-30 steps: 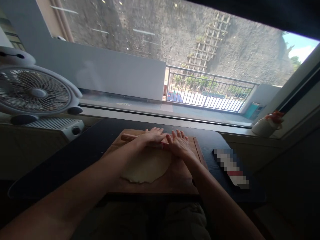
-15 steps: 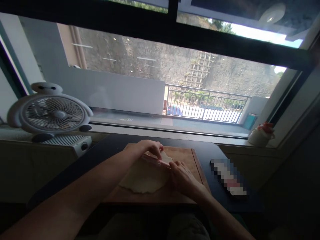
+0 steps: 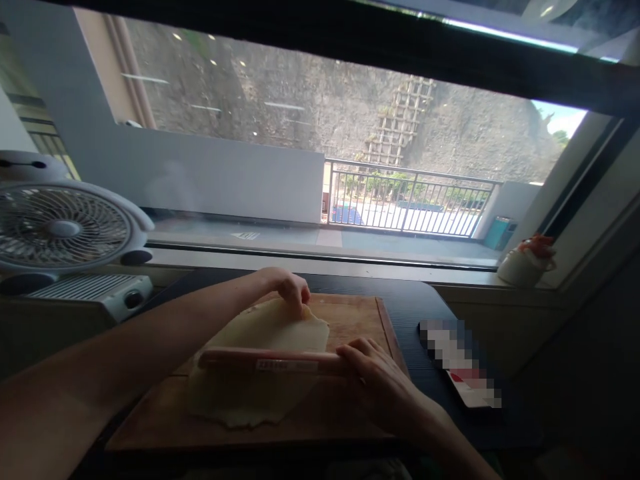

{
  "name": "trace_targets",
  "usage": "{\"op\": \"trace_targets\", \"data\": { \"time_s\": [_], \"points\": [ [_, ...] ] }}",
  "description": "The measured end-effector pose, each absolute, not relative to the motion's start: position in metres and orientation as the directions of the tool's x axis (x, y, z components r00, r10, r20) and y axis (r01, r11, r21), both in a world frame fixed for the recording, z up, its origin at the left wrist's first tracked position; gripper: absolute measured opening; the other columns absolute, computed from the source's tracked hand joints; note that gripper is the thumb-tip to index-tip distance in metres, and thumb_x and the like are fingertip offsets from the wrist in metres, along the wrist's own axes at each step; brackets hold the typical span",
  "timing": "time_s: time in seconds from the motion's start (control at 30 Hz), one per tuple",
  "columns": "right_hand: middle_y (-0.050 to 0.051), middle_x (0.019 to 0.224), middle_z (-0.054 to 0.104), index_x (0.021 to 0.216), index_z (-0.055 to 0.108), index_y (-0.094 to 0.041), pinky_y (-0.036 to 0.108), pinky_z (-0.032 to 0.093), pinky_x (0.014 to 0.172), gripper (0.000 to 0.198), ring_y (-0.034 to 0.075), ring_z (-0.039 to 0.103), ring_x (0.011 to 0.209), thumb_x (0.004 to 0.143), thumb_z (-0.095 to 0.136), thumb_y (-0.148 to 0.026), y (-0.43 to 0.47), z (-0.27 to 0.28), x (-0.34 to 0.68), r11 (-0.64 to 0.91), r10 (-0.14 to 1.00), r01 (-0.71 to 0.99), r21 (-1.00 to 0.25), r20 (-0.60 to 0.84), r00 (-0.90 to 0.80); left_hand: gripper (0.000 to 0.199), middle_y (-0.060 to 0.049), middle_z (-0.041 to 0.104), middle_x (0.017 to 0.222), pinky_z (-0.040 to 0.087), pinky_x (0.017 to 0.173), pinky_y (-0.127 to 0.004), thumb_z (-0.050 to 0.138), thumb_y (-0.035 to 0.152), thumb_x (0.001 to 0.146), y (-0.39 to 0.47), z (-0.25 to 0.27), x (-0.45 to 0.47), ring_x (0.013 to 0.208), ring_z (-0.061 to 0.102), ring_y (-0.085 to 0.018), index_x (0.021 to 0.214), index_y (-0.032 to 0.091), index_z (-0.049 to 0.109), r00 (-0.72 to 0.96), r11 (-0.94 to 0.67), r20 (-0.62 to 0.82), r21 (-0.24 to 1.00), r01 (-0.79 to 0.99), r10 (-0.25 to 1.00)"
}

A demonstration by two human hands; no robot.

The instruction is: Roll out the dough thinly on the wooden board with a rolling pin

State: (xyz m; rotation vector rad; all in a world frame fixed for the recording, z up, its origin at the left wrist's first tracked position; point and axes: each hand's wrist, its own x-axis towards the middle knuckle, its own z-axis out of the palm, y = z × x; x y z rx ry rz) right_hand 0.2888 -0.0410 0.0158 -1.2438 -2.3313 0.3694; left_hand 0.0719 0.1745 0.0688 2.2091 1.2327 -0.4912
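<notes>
A broad, thin sheet of dough (image 3: 250, 397) lies on a wooden board (image 3: 350, 313). Across its middle rests a rolling pin (image 3: 235, 358) with a pale label on it. My right hand (image 3: 367, 370) is closed over the right end of the pin. At the sheet's far edge, my left hand (image 3: 295, 291) pinches the dough between its fingertips. My left arm passes over the left side of the board and hides part of the sheet's left edge.
The board sits on a dark table (image 3: 415, 303). To its right lies a flat item (image 3: 460, 367), blurred out. A white fan (image 3: 65, 230) stands on a heater (image 3: 115, 293) at the left. A pot (image 3: 525, 263) sits on the right of the windowsill.
My right hand has brought the rolling pin nearer to me. My left hand has moved from beside the pin to the dough's far edge. The view has tilted down.
</notes>
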Motion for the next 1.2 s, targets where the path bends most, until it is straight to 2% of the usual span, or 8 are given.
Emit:
{"op": "trace_targets", "data": {
  "time_s": [0.1,0.23,0.53,0.63,0.73,0.9,1.03,1.2],
  "points": [
    [0.006,0.106,0.056,0.115,0.054,-0.025,0.033,0.043,0.088,0.032,0.019,0.051,0.099,0.086,0.047,-0.011,-0.042,0.018,0.291,0.556,0.831,0.704,-0.442,0.279,-0.481,0.029,0.000,0.066,0.074,0.047,0.068,-0.028,0.072,0.040,0.050,0.172,0.075,0.066,0.075,0.060,-0.020,0.070,0.021,0.065,0.527,-0.376,-0.542,0.371,0.849,0.655],
    [0.005,0.106,0.056,0.118,0.053,-0.025,0.032,0.043,0.088,0.035,0.019,0.051,0.099,0.087,0.045,-0.011,-0.043,0.023,0.290,0.572,0.820,0.689,-0.446,0.293,-0.491,0.041,-0.002,0.068,0.091,0.048,0.068,-0.026,0.066,0.048,0.058,0.171,0.075,0.052,0.080,0.061,-0.018,0.090,0.022,0.064,0.495,-0.282,-0.475,0.451,0.847,0.727],
    [0.006,0.108,0.058,0.124,0.053,-0.024,0.029,0.043,0.087,0.041,0.018,0.053,0.101,0.085,0.048,-0.011,-0.017,0.024,0.283,0.584,0.811,0.673,-0.454,0.308,-0.497,0.035,-0.005,0.070,0.085,0.051,0.061,-0.030,0.066,0.044,0.061,0.147,0.069,-0.002,0.071,0.064,-0.020,0.087,0.021,0.068,0.334,-0.171,-0.462,0.359,0.918,0.822],
    [0.006,0.106,0.058,0.114,0.059,-0.022,0.029,0.043,0.084,0.032,0.018,0.055,0.096,0.084,0.051,-0.016,0.005,0.024,0.275,0.538,0.842,0.713,-0.450,0.250,-0.478,0.038,-0.010,0.067,0.101,0.050,0.077,-0.037,0.056,0.047,0.072,0.127,0.075,0.006,0.090,0.063,-0.026,0.095,0.018,0.066,0.301,-0.215,-0.305,0.285,0.934,0.903],
    [0.005,0.107,0.057,0.102,0.062,-0.023,0.032,0.041,0.087,0.020,0.018,0.053,0.098,0.089,0.048,-0.030,0.020,0.021,0.261,0.464,0.885,0.768,-0.442,0.195,-0.423,0.043,-0.009,0.057,0.128,0.038,0.097,-0.040,0.039,0.047,0.085,0.093,0.061,0.026,0.119,0.049,-0.028,0.113,0.022,0.059,0.342,-0.299,-0.164,0.243,0.923,0.925],
    [0.007,0.112,0.056,0.107,0.057,-0.023,0.038,0.033,0.093,0.035,0.022,0.048,0.107,0.097,0.029,-0.040,0.047,0.011,0.237,0.274,0.938,0.905,-0.325,0.296,-0.178,0.050,-0.007,0.044,0.143,0.018,0.110,-0.044,0.020,0.045,0.092,0.063,0.018,0.055,0.135,0.030,-0.025,0.128,0.024,0.049,0.406,-0.412,0.078,0.077,0.908,0.910],
    [0.010,0.116,0.054,0.111,0.057,-0.020,0.037,0.030,0.094,0.037,0.024,0.045,0.107,0.097,0.028,-0.038,0.091,0.012,0.237,0.127,0.897,0.964,-0.235,0.442,-0.010,0.058,-0.009,0.038,0.146,0.017,0.109,-0.053,0.014,0.051,0.092,0.105,0.014,0.069,0.136,0.027,-0.026,0.134,0.023,0.042,0.273,-0.277,0.054,0.099,0.956,0.960],
    [0.011,0.113,0.055,0.109,0.058,-0.017,0.035,0.029,0.093,0.039,0.023,0.045,0.106,0.098,0.024,-0.030,0.106,0.022,0.239,0.118,0.854,0.969,-0.216,0.520,0.012,0.059,-0.014,0.039,0.145,0.023,0.105,-0.058,0.016,0.050,0.092,0.137,0.023,0.075,0.136,0.028,-0.030,0.133,0.019,0.044,0.218,-0.217,0.005,0.110,0.970,0.976]
  ]
}}
